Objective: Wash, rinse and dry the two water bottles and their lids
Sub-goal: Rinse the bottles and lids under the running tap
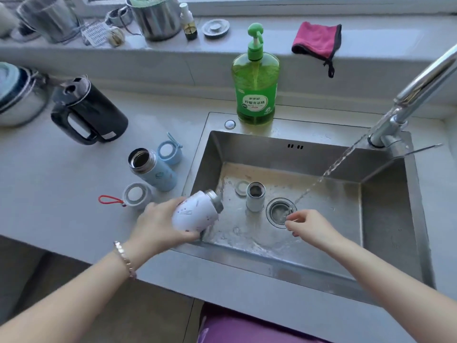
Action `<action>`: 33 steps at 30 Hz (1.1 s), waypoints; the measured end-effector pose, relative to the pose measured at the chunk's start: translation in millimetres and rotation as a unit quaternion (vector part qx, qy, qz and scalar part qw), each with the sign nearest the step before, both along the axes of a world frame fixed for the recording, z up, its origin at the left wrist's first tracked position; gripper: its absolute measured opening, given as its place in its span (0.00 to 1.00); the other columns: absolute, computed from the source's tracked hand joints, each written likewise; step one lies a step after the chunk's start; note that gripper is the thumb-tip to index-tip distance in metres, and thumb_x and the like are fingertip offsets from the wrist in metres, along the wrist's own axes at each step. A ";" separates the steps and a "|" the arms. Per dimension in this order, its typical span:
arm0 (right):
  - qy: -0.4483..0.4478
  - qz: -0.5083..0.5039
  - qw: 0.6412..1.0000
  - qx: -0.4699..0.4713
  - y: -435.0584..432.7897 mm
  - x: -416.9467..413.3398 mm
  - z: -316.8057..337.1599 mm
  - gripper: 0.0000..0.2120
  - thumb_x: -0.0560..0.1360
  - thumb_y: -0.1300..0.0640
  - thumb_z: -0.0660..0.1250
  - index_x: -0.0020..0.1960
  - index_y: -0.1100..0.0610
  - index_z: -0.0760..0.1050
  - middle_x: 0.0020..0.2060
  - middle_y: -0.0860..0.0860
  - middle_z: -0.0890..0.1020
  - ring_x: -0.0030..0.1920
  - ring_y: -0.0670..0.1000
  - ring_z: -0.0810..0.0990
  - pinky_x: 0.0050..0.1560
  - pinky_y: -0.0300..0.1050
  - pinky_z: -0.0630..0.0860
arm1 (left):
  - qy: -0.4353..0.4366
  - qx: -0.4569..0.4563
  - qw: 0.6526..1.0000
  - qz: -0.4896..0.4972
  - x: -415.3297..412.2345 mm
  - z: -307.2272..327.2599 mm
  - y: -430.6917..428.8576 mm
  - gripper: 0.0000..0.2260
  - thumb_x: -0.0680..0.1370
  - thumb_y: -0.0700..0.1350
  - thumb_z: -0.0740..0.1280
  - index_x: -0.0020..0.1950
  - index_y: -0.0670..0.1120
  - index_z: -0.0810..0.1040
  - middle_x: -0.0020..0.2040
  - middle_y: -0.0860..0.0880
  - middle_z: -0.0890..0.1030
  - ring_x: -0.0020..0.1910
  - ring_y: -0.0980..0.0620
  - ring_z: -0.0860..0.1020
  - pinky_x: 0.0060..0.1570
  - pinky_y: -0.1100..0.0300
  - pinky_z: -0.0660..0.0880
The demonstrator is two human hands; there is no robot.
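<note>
My left hand (158, 227) grips a white bottle (195, 211), tilted with its steel mouth over the sink's left edge. My right hand (309, 225) hovers in the sink beside the drain (279, 212), fingers loosely curled under the end of the water stream, holding nothing I can see. A blue bottle (154, 169) stands open on the counter. Behind it lies a blue lid (170, 152). A white lid with a red loop (136, 195) lies in front of it. A steel strainer insert (255, 196) stands upright in the sink.
Water runs from the tap (418, 92) at the right into the steel sink (385, 201). Green dish soap (256, 78) stands behind the sink, a pink cloth (317, 40) on the sill. A black kettle (86, 111) and pots sit left. A small round disc (242, 187) lies in the sink.
</note>
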State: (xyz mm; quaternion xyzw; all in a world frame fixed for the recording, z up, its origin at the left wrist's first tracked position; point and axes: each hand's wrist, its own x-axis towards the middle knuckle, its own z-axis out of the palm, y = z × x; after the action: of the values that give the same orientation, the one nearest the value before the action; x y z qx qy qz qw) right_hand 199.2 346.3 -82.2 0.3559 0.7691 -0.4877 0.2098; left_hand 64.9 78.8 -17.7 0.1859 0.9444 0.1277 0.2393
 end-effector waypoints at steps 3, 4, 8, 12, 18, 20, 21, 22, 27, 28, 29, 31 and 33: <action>-0.015 0.046 0.999 0.015 -10.2 -10.6 -1.1 0.06 0.74 0.57 0.64 0.50 0.53 0.75 0.44 0.51 0.80 0.45 0.50 0.79 0.37 0.38 0.69 | -0.042 0.182 0.960 0.208 19.3 -11.2 -44.5 0.31 0.55 0.56 0.75 0.56 0.61 0.70 0.49 0.53 0.79 0.47 0.52 0.78 0.39 0.60 0.77; -0.020 0.059 0.998 0.020 -13.9 -14.9 -1.5 0.06 0.74 0.56 0.64 0.51 0.53 0.75 0.44 0.51 0.80 0.45 0.50 0.79 0.39 0.38 0.69 | -0.039 0.217 0.942 0.253 24.5 -15.6 -54.0 0.31 0.58 0.51 0.78 0.57 0.59 0.69 0.50 0.52 0.78 0.49 0.51 0.78 0.40 0.62 0.74; -0.029 0.075 0.997 0.023 -30.4 -30.8 -1.9 0.05 0.73 0.55 0.64 0.48 0.52 0.76 0.44 0.51 0.81 0.47 0.52 0.81 0.45 0.42 0.73 | 0.004 0.280 0.888 0.365 24.6 -39.7 -70.5 0.31 0.66 0.39 0.77 0.60 0.54 0.64 0.53 0.52 0.74 0.50 0.51 0.75 0.45 0.59 0.70; -0.026 0.089 0.995 0.037 -44.2 -41.3 -1.7 0.05 0.73 0.55 0.64 0.48 0.51 0.76 0.42 0.50 0.82 0.46 0.51 0.82 0.45 0.42 0.74 | 0.054 0.313 0.863 0.393 7.6 -69.9 -69.2 0.31 0.64 0.36 0.77 0.60 0.51 0.65 0.50 0.56 0.74 0.49 0.52 0.74 0.47 0.61 0.69; -0.052 0.093 0.994 0.040 -54.3 -40.8 -10.9 0.07 0.73 0.56 0.64 0.50 0.52 0.77 0.42 0.49 0.82 0.44 0.49 0.82 0.40 0.39 0.74 | 0.064 0.318 0.847 0.420 1.6 -104.0 -64.7 0.33 0.64 0.37 0.77 0.62 0.44 0.63 0.53 0.51 0.73 0.51 0.50 0.74 0.50 0.62 0.68; -0.057 0.095 0.993 0.039 -56.4 -41.0 -13.1 0.06 0.73 0.56 0.64 0.50 0.52 0.76 0.42 0.49 0.82 0.44 0.49 0.82 0.40 0.39 0.74 | 0.045 0.326 0.837 0.437 -0.6 -109.5 -70.6 0.33 0.64 0.37 0.78 0.62 0.42 0.62 0.55 0.49 0.74 0.52 0.49 0.75 0.51 0.60 0.69; -0.059 0.097 0.993 0.038 -57.5 -41.2 -14.3 0.05 0.74 0.56 0.63 0.49 0.52 0.76 0.42 0.49 0.82 0.44 0.49 0.82 0.40 0.39 0.74 | 0.034 0.329 0.839 0.433 -1.6 -110.1 -73.7 0.33 0.64 0.38 0.78 0.62 0.41 0.62 0.56 0.48 0.74 0.53 0.49 0.75 0.53 0.59 0.70; -0.059 0.100 0.993 0.036 -58.6 -41.7 -15.7 0.05 0.74 0.56 0.63 0.48 0.51 0.75 0.41 0.49 0.82 0.43 0.49 0.82 0.39 0.39 0.74 | 0.022 0.329 0.843 0.425 -1.7 -108.9 -76.2 0.33 0.64 0.39 0.78 0.61 0.41 0.62 0.55 0.48 0.74 0.54 0.49 0.75 0.54 0.58 0.71; -0.070 0.109 0.991 0.020 -63.2 -44.9 -26.4 0.03 0.74 0.57 0.63 0.45 0.51 0.75 0.38 0.49 0.81 0.41 0.50 0.81 0.38 0.38 0.72 | -0.009 0.196 0.871 0.450 30.4 -91.2 -70.9 0.32 0.71 0.44 0.73 0.69 0.37 0.61 0.65 0.41 0.68 0.63 0.44 0.69 0.62 0.50 0.67; -0.072 0.111 0.991 0.014 -63.8 -45.7 -29.3 0.03 0.74 0.57 0.63 0.46 0.53 0.75 0.38 0.50 0.81 0.40 0.50 0.80 0.38 0.38 0.71 | -0.051 0.157 0.882 0.441 40.4 -86.4 -66.0 0.29 0.73 0.43 0.71 0.68 0.37 0.63 0.64 0.40 0.69 0.63 0.42 0.69 0.62 0.50 0.67; -0.077 0.113 0.991 0.009 -63.9 -46.7 -32.8 0.04 0.74 0.58 0.63 0.47 0.54 0.76 0.38 0.51 0.80 0.40 0.50 0.79 0.37 0.37 0.71 | -0.108 0.145 0.893 0.411 48.2 -82.9 -59.9 0.22 0.74 0.42 0.70 0.65 0.40 0.67 0.61 0.42 0.71 0.59 0.44 0.71 0.58 0.55 0.69; -0.087 0.115 0.989 0.007 -62.2 -50.4 -40.9 0.08 0.74 0.59 0.63 0.52 0.57 0.77 0.40 0.52 0.80 0.42 0.51 0.79 0.40 0.39 0.71 | -0.210 0.175 0.908 0.318 55.4 -77.6 -44.0 0.08 0.75 0.40 0.67 0.53 0.48 0.74 0.51 0.49 0.78 0.49 0.53 0.76 0.46 0.67 0.71; -0.089 0.099 0.991 0.022 -57.1 -57.0 -54.2 0.14 0.73 0.57 0.66 0.58 0.59 0.75 0.47 0.53 0.80 0.48 0.52 0.79 0.47 0.41 0.72 | -0.215 0.192 0.931 0.224 47.1 -75.2 -24.3 0.08 0.75 0.40 0.67 0.44 0.54 0.76 0.45 0.55 0.80 0.45 0.58 0.78 0.45 0.69 0.72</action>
State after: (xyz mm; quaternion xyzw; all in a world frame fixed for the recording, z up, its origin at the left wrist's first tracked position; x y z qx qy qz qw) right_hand 142.2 289.2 -136.3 0.3251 0.7893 -0.4136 0.3167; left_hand 112.0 54.5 -92.8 -0.0203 0.8447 0.3942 0.3615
